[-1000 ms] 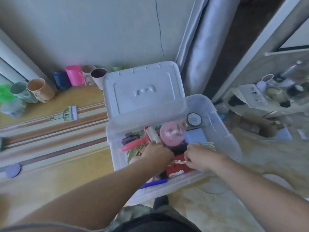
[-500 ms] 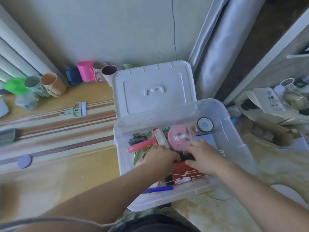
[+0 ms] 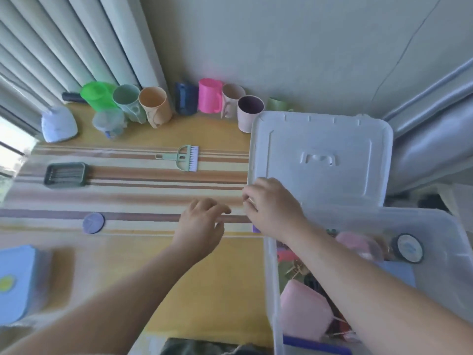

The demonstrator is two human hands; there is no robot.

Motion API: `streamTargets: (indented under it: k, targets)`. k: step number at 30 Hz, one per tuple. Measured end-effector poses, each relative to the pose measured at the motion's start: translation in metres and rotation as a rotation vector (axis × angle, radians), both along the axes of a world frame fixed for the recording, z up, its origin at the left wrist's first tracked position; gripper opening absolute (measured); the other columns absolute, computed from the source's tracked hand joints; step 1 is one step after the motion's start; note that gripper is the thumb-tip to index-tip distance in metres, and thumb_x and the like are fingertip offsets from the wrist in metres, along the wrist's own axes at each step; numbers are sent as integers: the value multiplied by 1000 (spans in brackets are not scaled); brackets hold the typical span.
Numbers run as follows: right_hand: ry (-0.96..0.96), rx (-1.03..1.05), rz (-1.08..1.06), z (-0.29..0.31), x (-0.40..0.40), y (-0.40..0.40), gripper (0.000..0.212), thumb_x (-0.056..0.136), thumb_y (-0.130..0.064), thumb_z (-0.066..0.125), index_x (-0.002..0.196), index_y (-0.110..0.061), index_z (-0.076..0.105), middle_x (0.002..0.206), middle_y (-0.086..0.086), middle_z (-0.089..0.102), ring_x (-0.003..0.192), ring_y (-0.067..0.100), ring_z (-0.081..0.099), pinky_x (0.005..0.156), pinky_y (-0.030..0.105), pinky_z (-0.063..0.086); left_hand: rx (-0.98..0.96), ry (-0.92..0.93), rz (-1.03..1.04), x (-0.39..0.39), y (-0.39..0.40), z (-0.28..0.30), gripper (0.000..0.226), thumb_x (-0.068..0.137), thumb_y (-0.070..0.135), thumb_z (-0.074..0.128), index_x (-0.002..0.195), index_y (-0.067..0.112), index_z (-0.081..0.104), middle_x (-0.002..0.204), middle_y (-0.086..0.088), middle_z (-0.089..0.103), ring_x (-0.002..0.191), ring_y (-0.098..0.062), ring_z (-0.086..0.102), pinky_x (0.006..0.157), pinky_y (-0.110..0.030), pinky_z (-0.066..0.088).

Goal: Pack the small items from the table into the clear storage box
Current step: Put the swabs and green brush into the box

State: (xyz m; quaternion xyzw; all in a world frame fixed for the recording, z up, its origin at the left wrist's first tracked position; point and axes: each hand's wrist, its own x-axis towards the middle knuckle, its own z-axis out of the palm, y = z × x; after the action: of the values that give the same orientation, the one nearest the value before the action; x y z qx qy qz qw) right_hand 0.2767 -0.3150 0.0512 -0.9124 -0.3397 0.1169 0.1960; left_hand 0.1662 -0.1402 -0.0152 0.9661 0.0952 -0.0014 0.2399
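Observation:
The clear storage box (image 3: pixel 271 283) stands at the right with its white lid (image 3: pixel 320 160) leaning open behind it. Inside lie a pink pouch (image 3: pixel 303 310), a blurred pink round item (image 3: pixel 358 244), a black-rimmed tape roll (image 3: pixel 408 248) and other small things. My left hand (image 3: pixel 202 222) hovers over the striped cloth left of the box, fingers loosely curled, holding nothing. My right hand (image 3: pixel 272 206) is at the lid's lower left corner with bent fingers; whether it grips anything is unclear. On the table lie a green brush (image 3: pixel 188 158), a purple disc (image 3: pixel 93 222) and a dark green tray (image 3: pixel 65 174).
A row of coloured cups (image 3: pixel 208 98) lines the wall at the back. A white object (image 3: pixel 58 124) and a crumpled bottle (image 3: pixel 110 121) sit at the back left. A blue box (image 3: pixel 15 280) is at the near left edge. Curtains hang on both sides.
Both hands have come out of the box and moved left, over the table beside the box's left wall. The view has swung left, showing more of the table.

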Motion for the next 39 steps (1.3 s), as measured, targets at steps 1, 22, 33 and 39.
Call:
streamTargets:
  k: [1,22,33,39]
  targets:
    - [19,-55,-30,-7,8,12,15,97,-20,56,101,-23,69,102,-5,59,102,25,53,73,35,43,-13,93,-68,4,7,-11,39,85,16,68,119,35,69,115,5,64,108,-30,59,87,-42,52]
    - [167,-403,-23,-63,55,144,39,95,-30,60,134,-29,57,136,-7,46,123,25,48,85,43,54,130,336,-188,33,97,-97,22,78,42,67,96,31,74,93,6,73,96,-28,65,84,-38,46]
    - [273,-511,-52,-159,86,283,98,88,-47,76,162,-45,12,173,-3,-4,156,43,0,116,57,37,78,249,198,-74,202,-79,18,77,45,78,92,39,72,84,18,67,87,-18,63,78,-37,51]
    - [156,-631,209,-145,20,232,80,83,-37,77,152,-40,36,151,1,24,133,37,33,87,42,49,30,228,235,-58,195,-76,16,83,46,71,97,37,71,91,15,70,89,-21,63,79,-37,49]
